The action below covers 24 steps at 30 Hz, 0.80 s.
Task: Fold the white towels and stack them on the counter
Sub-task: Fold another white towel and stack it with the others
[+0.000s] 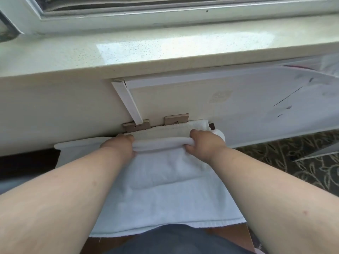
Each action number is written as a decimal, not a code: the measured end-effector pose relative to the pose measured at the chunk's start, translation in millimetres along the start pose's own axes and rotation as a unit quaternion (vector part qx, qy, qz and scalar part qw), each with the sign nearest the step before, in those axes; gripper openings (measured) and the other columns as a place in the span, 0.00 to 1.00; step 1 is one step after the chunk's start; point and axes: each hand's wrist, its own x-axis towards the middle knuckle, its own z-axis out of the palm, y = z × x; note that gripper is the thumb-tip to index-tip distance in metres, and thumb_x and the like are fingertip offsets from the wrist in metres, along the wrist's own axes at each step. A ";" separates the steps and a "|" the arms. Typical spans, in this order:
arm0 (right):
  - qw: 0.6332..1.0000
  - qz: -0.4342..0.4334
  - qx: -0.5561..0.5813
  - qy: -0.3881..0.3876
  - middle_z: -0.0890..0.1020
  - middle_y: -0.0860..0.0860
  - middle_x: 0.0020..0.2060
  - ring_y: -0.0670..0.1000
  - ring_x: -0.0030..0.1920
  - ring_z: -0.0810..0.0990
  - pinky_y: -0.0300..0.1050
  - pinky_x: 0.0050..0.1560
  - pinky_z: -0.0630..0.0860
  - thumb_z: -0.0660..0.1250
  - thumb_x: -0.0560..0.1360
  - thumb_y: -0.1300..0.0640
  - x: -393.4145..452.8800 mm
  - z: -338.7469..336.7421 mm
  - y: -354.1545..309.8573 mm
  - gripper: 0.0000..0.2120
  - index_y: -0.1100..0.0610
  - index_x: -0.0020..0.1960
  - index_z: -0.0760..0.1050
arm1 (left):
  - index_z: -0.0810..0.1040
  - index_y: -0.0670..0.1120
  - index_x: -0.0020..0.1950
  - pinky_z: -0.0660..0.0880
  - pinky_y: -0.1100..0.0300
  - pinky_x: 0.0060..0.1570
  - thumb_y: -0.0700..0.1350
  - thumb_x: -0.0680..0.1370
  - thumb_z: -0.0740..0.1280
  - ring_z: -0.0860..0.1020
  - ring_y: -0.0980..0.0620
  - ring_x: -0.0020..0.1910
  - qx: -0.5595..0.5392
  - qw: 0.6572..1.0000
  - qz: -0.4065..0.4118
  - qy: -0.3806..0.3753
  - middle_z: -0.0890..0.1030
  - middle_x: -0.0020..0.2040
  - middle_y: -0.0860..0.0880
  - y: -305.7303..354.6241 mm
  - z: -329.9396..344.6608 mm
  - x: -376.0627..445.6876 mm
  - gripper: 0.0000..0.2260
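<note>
Towel mid-fold: both hands, left and right, grip its far fold (fingers curled round it); next, probably draw it nearer, edges matched.

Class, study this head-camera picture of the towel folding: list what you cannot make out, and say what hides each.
- Fingertips of the left hand and right hand: curled into the white towel.
- Surface beneath the towel: covered by it.
- Towel's near edge: behind the person's lap.
- Stacked towels: none in view.

Two bare, sleeveless forearms; grey-blue denim-like garment at the lower edge.
</note>
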 end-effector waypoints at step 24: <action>0.976 -0.184 0.118 0.011 0.80 0.49 0.35 0.52 0.40 0.79 0.46 0.37 0.72 0.61 0.74 0.47 -145.9 -82.1 -298.3 0.10 0.52 0.40 0.73 | 0.71 0.48 0.37 0.65 0.58 0.25 0.47 0.69 0.54 0.74 0.50 0.30 -0.036 0.956 0.080 0.279 0.73 0.35 0.49 -162.3 20.7 -225.2 0.07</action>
